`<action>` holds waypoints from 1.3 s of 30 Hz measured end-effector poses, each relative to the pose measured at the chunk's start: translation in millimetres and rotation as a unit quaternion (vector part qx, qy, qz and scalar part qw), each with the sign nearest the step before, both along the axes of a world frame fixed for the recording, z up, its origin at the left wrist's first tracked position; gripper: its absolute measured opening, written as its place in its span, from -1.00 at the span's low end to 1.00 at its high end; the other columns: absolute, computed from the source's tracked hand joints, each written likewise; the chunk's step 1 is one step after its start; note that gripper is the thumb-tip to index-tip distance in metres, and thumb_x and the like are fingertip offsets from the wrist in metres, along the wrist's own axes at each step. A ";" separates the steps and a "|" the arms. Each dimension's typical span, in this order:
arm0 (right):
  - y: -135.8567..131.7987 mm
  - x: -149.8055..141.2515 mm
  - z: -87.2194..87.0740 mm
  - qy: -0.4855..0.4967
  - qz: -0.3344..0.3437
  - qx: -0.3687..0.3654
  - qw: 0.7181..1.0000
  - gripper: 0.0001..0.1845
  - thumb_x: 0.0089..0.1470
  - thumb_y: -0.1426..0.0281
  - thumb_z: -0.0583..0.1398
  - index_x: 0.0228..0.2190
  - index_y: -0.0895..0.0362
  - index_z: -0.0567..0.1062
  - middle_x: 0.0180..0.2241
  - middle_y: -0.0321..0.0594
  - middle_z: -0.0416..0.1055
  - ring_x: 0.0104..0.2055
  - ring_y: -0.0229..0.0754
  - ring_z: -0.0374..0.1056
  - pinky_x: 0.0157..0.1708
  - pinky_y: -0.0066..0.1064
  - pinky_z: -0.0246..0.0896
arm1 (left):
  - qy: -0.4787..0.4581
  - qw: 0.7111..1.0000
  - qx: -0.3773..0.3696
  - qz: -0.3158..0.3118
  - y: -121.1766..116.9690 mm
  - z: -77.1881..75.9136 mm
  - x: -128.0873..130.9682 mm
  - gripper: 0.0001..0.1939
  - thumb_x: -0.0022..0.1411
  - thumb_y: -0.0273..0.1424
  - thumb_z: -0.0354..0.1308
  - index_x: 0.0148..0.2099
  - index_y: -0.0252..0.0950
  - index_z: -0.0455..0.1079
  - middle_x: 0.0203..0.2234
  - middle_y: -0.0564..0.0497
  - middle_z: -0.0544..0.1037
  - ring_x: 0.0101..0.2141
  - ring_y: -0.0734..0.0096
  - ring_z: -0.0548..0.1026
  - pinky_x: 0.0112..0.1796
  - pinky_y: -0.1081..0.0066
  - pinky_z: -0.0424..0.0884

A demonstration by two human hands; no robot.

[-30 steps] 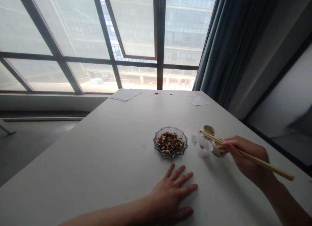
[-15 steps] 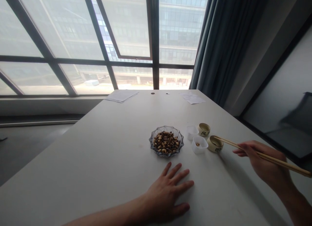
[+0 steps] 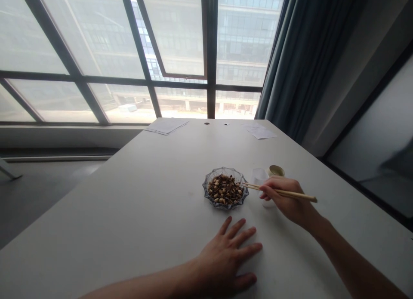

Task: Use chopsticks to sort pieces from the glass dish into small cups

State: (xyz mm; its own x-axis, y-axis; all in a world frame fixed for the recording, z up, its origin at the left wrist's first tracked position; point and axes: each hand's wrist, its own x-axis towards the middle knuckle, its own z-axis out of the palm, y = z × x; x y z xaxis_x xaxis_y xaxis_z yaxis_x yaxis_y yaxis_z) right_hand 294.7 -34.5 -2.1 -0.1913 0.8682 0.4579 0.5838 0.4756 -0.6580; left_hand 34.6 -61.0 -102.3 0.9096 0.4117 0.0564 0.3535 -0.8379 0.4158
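Observation:
Chopsticks [image 3: 290, 194] are gripped in my right hand [image 3: 288, 200], their tips at the right rim of a scalloped glass bowl [image 3: 209, 201]. Inside the bowl lies a mix of nuts and seeds [image 3: 225, 189], some pale and round, others dark and slender. My left hand [image 3: 230, 256] rests flat on the table just in front of the bowl, fingers spread, holding nothing. Behind my right hand stand a clear plastic cup [image 3: 259, 174] and a small tan cup [image 3: 276, 170]. Another clear cup [image 3: 268, 203] is mostly covered by the hand. Whether the tips hold anything is too small to tell.
The white table [image 3: 145, 195] runs toward a large window [image 3: 180, 101]. Papers [image 3: 167, 126] lie at its far left corner and another sheet [image 3: 261, 131] at the far right. A dark curtain [image 3: 300, 66] hangs beyond the right edge.
My right hand has swung left with the chopsticks, from the nearer tan cup to the bowl's rim, and now covers that cup. My left hand stays on the table. The view has shifted slightly.

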 end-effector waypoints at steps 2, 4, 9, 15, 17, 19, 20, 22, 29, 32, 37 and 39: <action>6.0 -6.4 4.6 -0.028 0.007 -0.014 0.999 -0.57 0.36 0.10 0.24 -0.48 0.05 0.61 -0.46 -0.20 0.59 -0.42 -0.15 0.51 -0.40 -0.35 0.41 | -0.005 1.000 -0.009 0.000 -0.3 1.1 0.2 -0.32 0.47 0.04 0.09 0.51 0.00 0.14 0.52 -0.02 0.09 0.49 -0.23 -0.05 0.39 -0.35 -0.21; 9.2 -11.4 9.8 -0.036 0.006 -0.031 0.999 -0.57 0.36 0.10 0.24 -0.48 0.05 0.62 -0.50 -0.23 0.58 -0.46 -0.16 0.50 -0.43 -0.34 0.37 | -0.009 1.000 -0.018 0.001 -0.6 2.1 0.7 -0.33 0.48 0.05 0.07 0.51 -0.01 0.14 0.52 -0.03 0.09 0.49 -0.23 -0.06 0.39 -0.35 -0.23; 12.3 -18.8 14.3 -0.055 0.005 -0.049 0.997 -0.60 0.37 0.11 0.23 -0.44 0.05 0.60 -0.52 -0.26 0.57 -0.49 -0.16 0.51 -0.44 -0.32 0.35 | -0.018 0.999 -0.028 0.001 -0.8 3.0 1.8 -0.33 0.49 0.08 0.02 0.51 -0.01 0.14 0.51 -0.04 0.11 0.49 -0.22 -0.06 0.38 -0.37 -0.23; 14.6 -21.3 4.7 -0.054 0.005 -0.062 0.997 -0.60 0.37 0.10 0.22 -0.43 0.05 0.59 -0.53 -0.27 0.55 -0.49 -0.17 0.52 -0.45 -0.35 0.40 | -0.021 0.999 -0.030 0.002 -1.0 3.4 1.9 -0.34 0.49 0.08 0.02 0.50 -0.02 0.17 0.51 -0.05 0.12 0.49 -0.21 -0.06 0.38 -0.36 -0.23; 15.1 -22.0 1.8 -0.047 0.004 -0.069 0.996 -0.61 0.36 0.10 0.23 -0.43 0.05 0.59 -0.53 -0.27 0.55 -0.48 -0.16 0.53 -0.44 -0.36 0.42 | -0.020 0.999 -0.031 0.002 -0.9 4.0 2.0 -0.33 0.49 0.08 0.03 0.50 -0.03 0.17 0.51 -0.06 0.12 0.49 -0.22 -0.05 0.38 -0.37 -0.23; 15.1 -22.9 -0.2 -0.040 0.002 -0.072 0.997 -0.62 0.35 0.11 0.24 -0.44 0.05 0.58 -0.52 -0.25 0.55 -0.47 -0.15 0.54 -0.45 -0.36 0.43 | -0.018 0.999 -0.030 0.002 -0.9 4.4 2.3 -0.33 0.49 0.07 0.04 0.50 -0.04 0.17 0.51 -0.07 0.12 0.49 -0.23 -0.05 0.38 -0.37 -0.23; 14.9 -23.3 -1.0 -0.037 0.002 -0.071 0.997 -0.61 0.36 0.11 0.24 -0.46 0.05 0.57 -0.52 -0.23 0.56 -0.47 -0.14 0.54 -0.45 -0.35 0.43 | -0.017 0.999 -0.029 0.001 -0.8 4.5 2.4 -0.33 0.49 0.07 0.04 0.50 -0.03 0.17 0.51 -0.07 0.12 0.49 -0.23 -0.05 0.38 -0.37 -0.23; 14.2 -23.9 -2.3 -0.035 0.003 -0.069 0.997 -0.57 0.37 0.11 0.22 -0.49 0.05 0.55 -0.50 -0.20 0.56 -0.46 -0.13 0.54 -0.44 -0.34 0.44 | -0.015 1.000 -0.026 0.001 -0.8 4.3 2.7 -0.33 0.49 0.07 0.03 0.50 -0.03 0.16 0.51 -0.06 0.12 0.49 -0.22 -0.05 0.38 -0.37 -0.23; 11.6 -23.3 -5.7 -0.008 -0.012 -0.085 0.996 -0.57 0.34 0.07 0.24 -0.46 0.07 0.58 -0.49 -0.20 0.59 -0.43 -0.14 0.57 -0.42 -0.39 0.44 | -0.014 1.000 -0.020 0.003 -1.0 2.2 1.8 -0.33 0.49 0.10 -0.01 0.50 0.00 0.14 0.51 -0.03 0.11 0.50 -0.19 -0.06 0.38 -0.37 -0.22; 11.0 -22.8 -6.6 0.012 -0.021 -0.097 0.995 -0.58 0.31 0.04 0.27 -0.45 0.07 0.60 -0.49 -0.22 0.60 -0.44 -0.15 0.58 -0.43 -0.41 0.45 | -0.013 1.000 -0.020 0.004 -1.4 2.3 1.5 -0.33 0.49 0.11 -0.01 0.50 0.02 0.14 0.52 -0.01 0.10 0.50 -0.18 -0.06 0.38 -0.37 -0.22; 10.3 -22.8 -7.7 0.022 -0.030 -0.105 0.994 -0.57 0.30 0.04 0.27 -0.44 0.08 0.60 -0.49 -0.22 0.61 -0.44 -0.16 0.59 -0.43 -0.42 0.44 | -0.012 1.000 -0.022 0.004 -1.3 3.5 1.8 -0.34 0.49 0.11 -0.01 0.50 0.01 0.14 0.51 -0.01 0.10 0.50 -0.19 -0.07 0.38 -0.37 -0.21; 10.4 -22.9 -8.3 0.027 -0.037 -0.110 0.993 -0.57 0.29 0.03 0.27 -0.44 0.09 0.60 -0.49 -0.22 0.62 -0.44 -0.16 0.59 -0.44 -0.44 0.43 | -0.012 1.000 -0.023 0.003 -1.1 3.6 1.8 -0.34 0.50 0.10 -0.01 0.50 0.01 0.14 0.51 -0.02 0.10 0.50 -0.19 -0.07 0.38 -0.37 -0.21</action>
